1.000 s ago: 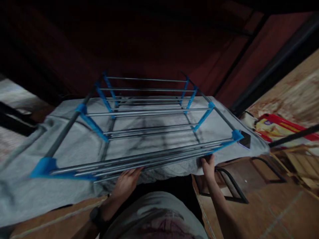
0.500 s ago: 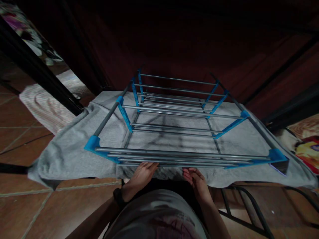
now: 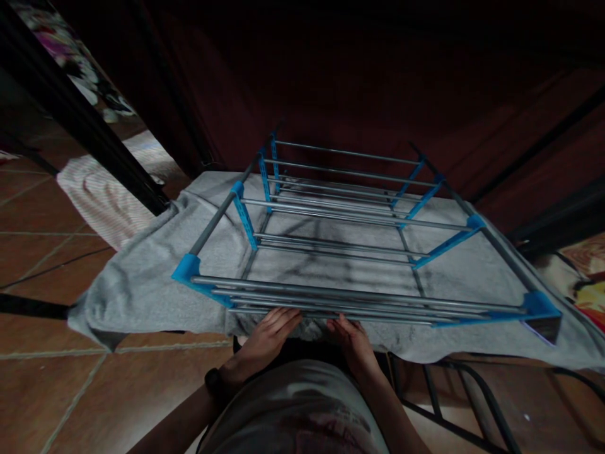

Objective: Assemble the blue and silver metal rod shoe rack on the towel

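A shoe rack (image 3: pixel 331 292) of grey metal tubes with blue plastic connectors lies across a grey cloth (image 3: pixel 155 277) on a table. Its near end faces me, with several tubes close together there. My left hand (image 3: pixel 271 331) has its fingers over the lowest near tube, left of the middle. A dark band circles the left wrist. Just to the right, my right hand (image 3: pixel 352 337) holds the same tube at its fingertips. The undersides of both hands are hidden.
A dark red curtain (image 3: pixel 331 82) hangs behind the table. A dark flat object (image 3: pixel 543 329) lies under the rack's near right corner. Black metal tubing (image 3: pixel 486 397) stands low at right. A striped cloth (image 3: pixel 104 195) is at left above the tiled floor.
My right hand has shifted left and turned, bringing its fingers onto the near tube. My left hand stays at that tube. The view has turned slightly, so the rack appears farther right.
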`<state>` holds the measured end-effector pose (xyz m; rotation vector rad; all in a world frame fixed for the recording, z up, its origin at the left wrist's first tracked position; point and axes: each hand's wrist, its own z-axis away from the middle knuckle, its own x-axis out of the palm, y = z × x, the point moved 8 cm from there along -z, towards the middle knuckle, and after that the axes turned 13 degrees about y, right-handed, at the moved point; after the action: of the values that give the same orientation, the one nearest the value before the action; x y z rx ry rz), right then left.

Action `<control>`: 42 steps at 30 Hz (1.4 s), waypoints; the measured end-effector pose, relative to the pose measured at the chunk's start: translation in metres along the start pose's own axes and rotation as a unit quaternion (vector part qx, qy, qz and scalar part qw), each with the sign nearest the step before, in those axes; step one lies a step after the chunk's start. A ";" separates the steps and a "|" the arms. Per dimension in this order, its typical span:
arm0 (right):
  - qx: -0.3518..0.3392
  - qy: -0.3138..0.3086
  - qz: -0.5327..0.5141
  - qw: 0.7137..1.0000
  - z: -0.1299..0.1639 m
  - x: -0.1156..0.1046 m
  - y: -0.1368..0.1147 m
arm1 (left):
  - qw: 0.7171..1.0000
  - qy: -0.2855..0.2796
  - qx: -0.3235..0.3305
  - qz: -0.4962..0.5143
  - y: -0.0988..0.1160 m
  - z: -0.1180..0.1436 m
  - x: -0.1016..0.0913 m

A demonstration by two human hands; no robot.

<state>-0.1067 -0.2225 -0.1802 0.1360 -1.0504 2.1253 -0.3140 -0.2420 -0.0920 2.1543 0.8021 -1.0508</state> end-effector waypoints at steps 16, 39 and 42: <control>-0.011 0.009 -0.006 1.000 0.000 -0.001 0.001 | 0.833 0.053 -0.485 0.260 -0.171 0.083 -0.053; 0.006 0.012 0.004 1.000 -0.002 0.010 0.009 | 0.801 -0.040 -0.515 0.303 -0.173 0.063 -0.040; 0.004 0.015 -0.002 1.000 -0.001 0.011 0.008 | 0.812 -0.009 -0.505 0.294 -0.175 0.066 -0.039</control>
<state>-0.1192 -0.2187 -0.1818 0.1098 -1.0232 2.1213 -0.4922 -0.1886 -0.1366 1.2827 0.4410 -0.1888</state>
